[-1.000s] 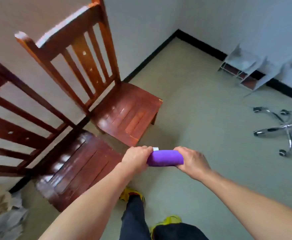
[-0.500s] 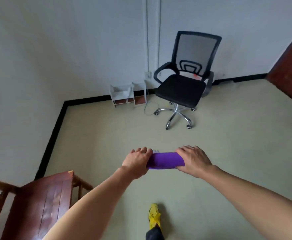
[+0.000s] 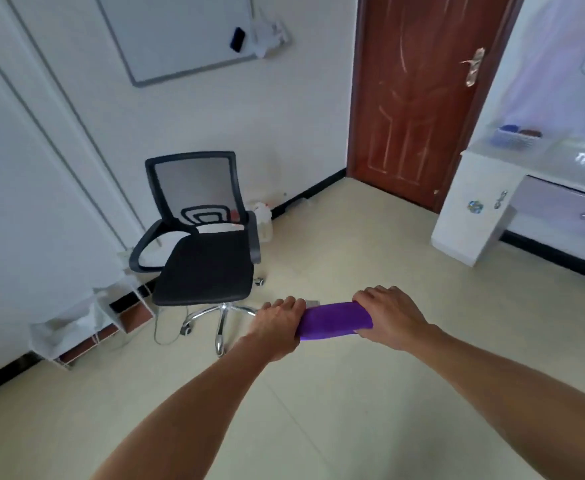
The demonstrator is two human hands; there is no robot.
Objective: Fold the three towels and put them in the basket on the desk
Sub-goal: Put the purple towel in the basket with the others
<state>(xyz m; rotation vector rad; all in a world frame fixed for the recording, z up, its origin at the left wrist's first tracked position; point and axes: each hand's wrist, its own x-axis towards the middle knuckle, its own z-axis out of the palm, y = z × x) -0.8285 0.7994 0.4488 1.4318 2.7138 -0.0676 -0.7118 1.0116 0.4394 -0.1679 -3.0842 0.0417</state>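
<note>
A folded purple towel [image 3: 334,321] is held out in front of me, above the floor, as a short flat bundle. My left hand [image 3: 279,323] grips its left end and my right hand [image 3: 391,317] grips its right end. At the far right stands a white desk [image 3: 471,216]. On its top sits a pale basket [image 3: 514,137] with a blue folded thing and a dark red one inside.
A black mesh office chair [image 3: 202,244] on a chrome wheeled base stands left of my hands. Low white shelf racks [image 3: 83,327] lean at the left wall. A brown wooden door [image 3: 419,98] is closed beside the desk. A whiteboard [image 3: 180,39] hangs on the wall.
The view has swung right, from the wooden chairs past the office chair to the door and desk. Both hands have kept the purple towel in the same grip throughout.
</note>
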